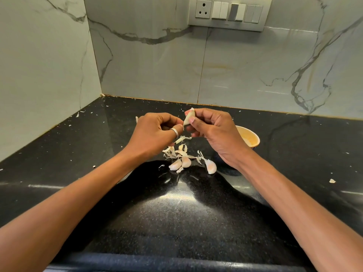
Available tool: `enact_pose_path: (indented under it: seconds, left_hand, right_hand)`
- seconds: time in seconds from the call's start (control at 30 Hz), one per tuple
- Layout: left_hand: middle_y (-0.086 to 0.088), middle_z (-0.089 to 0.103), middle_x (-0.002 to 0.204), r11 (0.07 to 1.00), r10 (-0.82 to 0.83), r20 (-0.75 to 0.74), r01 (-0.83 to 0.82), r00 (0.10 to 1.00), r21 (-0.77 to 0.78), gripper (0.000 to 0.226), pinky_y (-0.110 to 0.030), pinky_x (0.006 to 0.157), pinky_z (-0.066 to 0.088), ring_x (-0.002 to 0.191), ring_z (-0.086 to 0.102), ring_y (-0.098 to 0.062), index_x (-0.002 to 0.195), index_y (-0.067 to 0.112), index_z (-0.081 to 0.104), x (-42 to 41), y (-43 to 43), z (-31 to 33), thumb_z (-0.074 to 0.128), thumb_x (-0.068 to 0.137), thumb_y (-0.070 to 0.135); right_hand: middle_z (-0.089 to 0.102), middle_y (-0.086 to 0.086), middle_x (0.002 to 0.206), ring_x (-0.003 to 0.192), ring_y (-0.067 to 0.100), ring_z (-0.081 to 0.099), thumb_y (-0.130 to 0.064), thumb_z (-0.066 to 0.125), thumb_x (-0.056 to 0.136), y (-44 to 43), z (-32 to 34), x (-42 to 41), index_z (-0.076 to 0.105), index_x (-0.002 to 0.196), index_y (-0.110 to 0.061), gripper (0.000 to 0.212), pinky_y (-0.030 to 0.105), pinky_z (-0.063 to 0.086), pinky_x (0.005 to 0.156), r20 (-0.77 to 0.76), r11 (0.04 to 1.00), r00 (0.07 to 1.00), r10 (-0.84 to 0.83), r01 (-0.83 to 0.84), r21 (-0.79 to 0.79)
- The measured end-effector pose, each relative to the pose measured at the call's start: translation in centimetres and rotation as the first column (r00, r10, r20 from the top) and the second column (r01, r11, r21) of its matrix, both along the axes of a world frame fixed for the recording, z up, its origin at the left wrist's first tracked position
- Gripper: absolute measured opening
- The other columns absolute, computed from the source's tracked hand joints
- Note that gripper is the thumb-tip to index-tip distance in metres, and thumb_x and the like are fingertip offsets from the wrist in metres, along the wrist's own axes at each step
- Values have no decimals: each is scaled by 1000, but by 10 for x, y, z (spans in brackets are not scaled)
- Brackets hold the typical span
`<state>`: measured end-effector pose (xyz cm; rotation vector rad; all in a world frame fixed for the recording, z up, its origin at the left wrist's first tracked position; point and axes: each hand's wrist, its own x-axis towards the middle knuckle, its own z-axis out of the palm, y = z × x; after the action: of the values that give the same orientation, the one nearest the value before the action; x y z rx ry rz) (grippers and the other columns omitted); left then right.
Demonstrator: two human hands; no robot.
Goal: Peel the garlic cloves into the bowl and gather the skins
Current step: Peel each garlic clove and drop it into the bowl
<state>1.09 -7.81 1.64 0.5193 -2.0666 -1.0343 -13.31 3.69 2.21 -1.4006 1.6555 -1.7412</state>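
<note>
Garlic clove (189, 118) pinched by right hand (214, 132) — left hand (155, 132) grip pinches its lower tip.

Just left of the bowl (250, 139), the right hand (214, 132) pinches a garlic clove (189, 118) above the black counter (176, 213), hiding part of the bowl's rim. Farther left of the bowl, the left hand (155, 130) pinches the clove's lower tip. Left of the bowl and nearer the person, three unpeeled cloves (186, 162) lie among loose skins (173, 152).

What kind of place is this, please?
Most likely a home kitchen: a black stone counter, marble-look wall tiles, a switch panel, and garlic cloves lying near a bowl.
</note>
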Motion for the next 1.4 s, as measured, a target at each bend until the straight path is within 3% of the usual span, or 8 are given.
enact_pose_path:
  seconds: [0.23,0.47,0.6,0.73,0.8,1.1,1.4]
  left_hand:
    - [6,72,70,991,50,5,-49,999,-125,6,-35,64,60,57,70,-12,88,15,77,1,4,-1,73,91,16]
    - [4,70,63,977,92,30,-84,995,-195,9,-37,61,56,58,68,-19,81,15,77,1,4,0,74,88,20]
    - [-5,71,64,996,69,51,-67,996,-52,13,-34,60,58,63,71,-24,78,12,76,1,4,3,76,86,23]
    - [-17,66,74,931,-80,-5,77,997,357,12,-31,66,63,74,64,-22,83,-4,71,1,5,8,65,90,3]
    - [-14,63,74,883,-116,-27,116,993,456,12,-33,67,64,76,60,-23,87,-9,69,1,7,11,61,89,0]
    - [-13,63,76,865,-134,-24,129,991,486,18,-32,64,63,77,59,-23,97,-16,65,1,6,13,60,91,-1]
    - [-9,65,75,885,-61,-45,75,997,460,12,-26,59,59,65,62,-10,83,1,71,-2,1,11,63,92,3]
  right_hand:
    - [76,14,103,86,13,69,-6,66,97,-1,-1,2,74,111,-9,17,25,57,74,-1,1000,1000,6,-6,4]
    - [76,12,93,81,15,70,-16,67,98,-3,-4,1,77,103,-4,16,26,57,74,-105,1000,994,-24,25,14]
    - [76,8,91,82,15,69,-13,65,99,-4,-3,2,78,99,-10,13,29,58,78,-104,1000,994,10,-9,17]
    - [73,5,85,79,16,64,-8,61,101,-4,-3,2,76,102,-5,15,29,56,78,22,996,996,85,-85,8]
    - [72,12,89,79,18,62,-8,59,101,-3,-3,1,73,109,2,18,31,56,79,90,994,990,107,-107,2]
    - [66,19,92,78,15,60,-9,58,102,-4,-3,0,71,113,3,22,27,54,74,181,990,974,138,-140,-1]
    - [63,12,88,74,11,56,-9,55,103,-4,-1,1,70,115,4,23,23,52,67,232,984,957,175,-176,-20]
